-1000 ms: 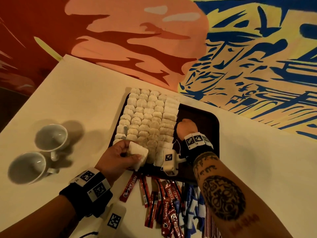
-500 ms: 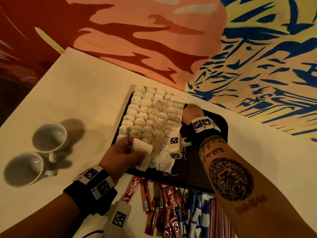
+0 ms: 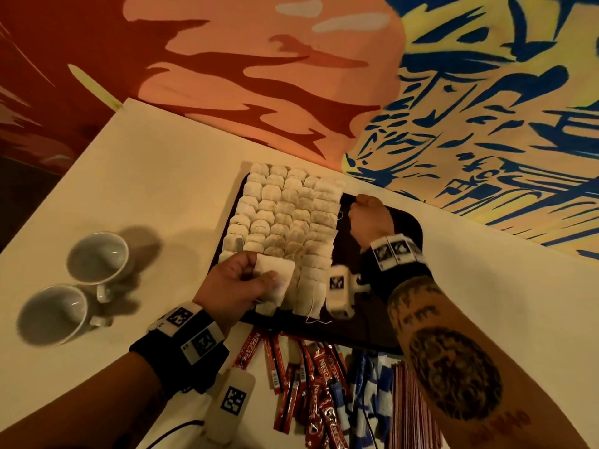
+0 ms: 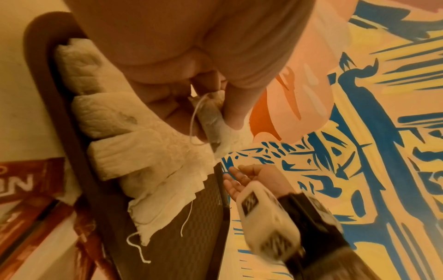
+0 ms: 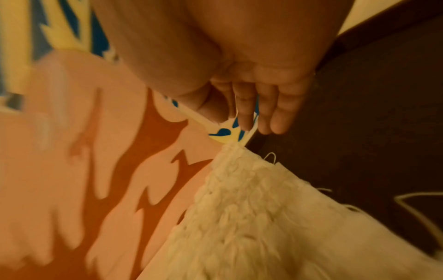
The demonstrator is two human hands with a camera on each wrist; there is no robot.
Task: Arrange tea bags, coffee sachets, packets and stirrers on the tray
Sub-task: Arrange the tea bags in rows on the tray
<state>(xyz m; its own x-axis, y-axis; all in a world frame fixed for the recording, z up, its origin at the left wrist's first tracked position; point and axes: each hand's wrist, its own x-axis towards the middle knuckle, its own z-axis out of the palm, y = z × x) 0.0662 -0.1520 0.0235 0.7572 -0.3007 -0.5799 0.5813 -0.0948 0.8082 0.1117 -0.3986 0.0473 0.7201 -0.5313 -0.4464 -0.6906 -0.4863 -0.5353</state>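
Cream-white tea bags [image 3: 285,209] packed in tight rows running near to far across the left half of the dark tray [image 3: 405,222], right half bare. Head view first: left hand [image 3: 233,286] at the near-left corner of the block, pinching one held tea bag [image 3: 275,273] between thumb and fingers, tilted, just over the near ends of the rows. Right hand [image 3: 369,215] over the far end of the bare half, just beside the block's right edge, knuckles up. Near side of the table [image 3: 162,176]: red coffee sachets [image 3: 311,367], blue-and-white packets [image 3: 366,380] and a stack of stirrers [image 3: 408,400], none on the tray yet. Two cups [image 3: 97,257] well off to the left.

Left wrist view: same held bag clamped edge-on in the fingertips [image 4: 230,106], string dangling, stacked bags and tray rim right below.

Right wrist view, blurry: fingers [image 5: 275,106] hanging loose and fairly straight, holding nothing as far as can be told, just above the block's far-right corner.

Probably still on the tea-bag step. Drop spot practically under the left hand, so clearly that hand's job, lining the bag up with the near-to-far rows. Bare right half closer to the right hand for the sachets.
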